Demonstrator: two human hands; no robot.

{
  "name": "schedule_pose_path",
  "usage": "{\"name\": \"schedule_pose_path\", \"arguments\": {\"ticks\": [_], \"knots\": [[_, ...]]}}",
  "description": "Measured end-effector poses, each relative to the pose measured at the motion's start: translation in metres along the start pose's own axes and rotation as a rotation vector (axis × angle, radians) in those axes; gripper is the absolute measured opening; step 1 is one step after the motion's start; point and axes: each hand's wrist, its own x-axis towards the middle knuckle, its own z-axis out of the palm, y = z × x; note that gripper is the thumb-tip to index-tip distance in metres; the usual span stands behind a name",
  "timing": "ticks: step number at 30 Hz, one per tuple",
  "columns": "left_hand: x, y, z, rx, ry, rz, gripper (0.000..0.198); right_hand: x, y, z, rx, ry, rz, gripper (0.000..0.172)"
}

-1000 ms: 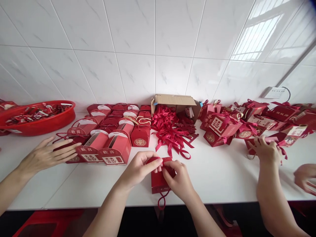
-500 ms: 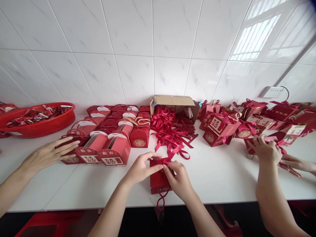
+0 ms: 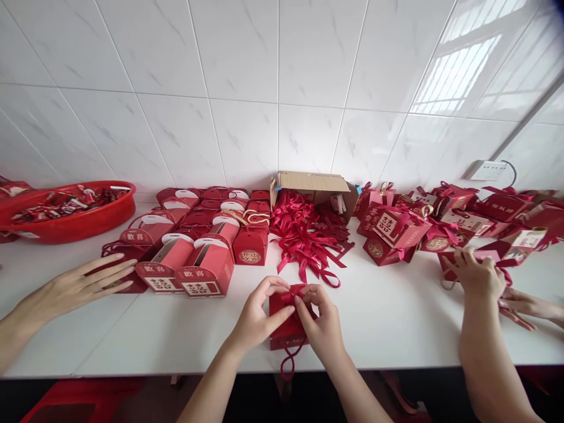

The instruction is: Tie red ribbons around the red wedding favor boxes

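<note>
Head view: your left hand and right hand each have a grip pinching the red ribbon atop the small red box, at the table's near edge. Pull both ends evenly and hold the box steady.

White tiled wall, white table
</note>
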Motion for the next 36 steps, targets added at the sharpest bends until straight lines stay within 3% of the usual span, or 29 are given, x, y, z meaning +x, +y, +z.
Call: {"name": "schedule_pose_path", "arguments": {"ticks": [4, 11, 16, 21, 29, 33, 36], "knots": [[-0.003, -0.006, 0.005, -0.037, -0.008, 0.035, 0.039, -0.001, 0.003, 0.001, -0.008, 0.030, -0.020, 0.009], [-0.002, -0.016, 0.016, -0.092, 0.145, -0.021, 0.024, -0.003, 0.003, -0.001, -0.092, 0.041, -0.108, 0.015], [0.000, -0.021, 0.018, -0.155, 0.149, -0.034, 0.019, -0.005, 0.007, -0.002, -0.162, 0.069, -0.134, 0.014], [0.001, -0.020, 0.017, -0.191, 0.107, -0.027, 0.018, -0.007, 0.009, 0.000, -0.191, 0.061, -0.033, 0.018], [0.010, -0.020, 0.016, -0.202, 0.006, 0.000, 0.015, 0.002, 0.011, -0.006, -0.125, -0.154, 0.092, 0.033], [0.019, -0.022, 0.015, -0.115, 0.045, 0.054, 0.015, 0.003, 0.010, -0.002, -0.004, -0.070, 0.187, 0.040], [0.013, -0.018, 0.009, -0.008, 0.109, 0.076, 0.009, 0.002, 0.009, -0.001, 0.015, -0.014, 0.204, 0.039]]}}
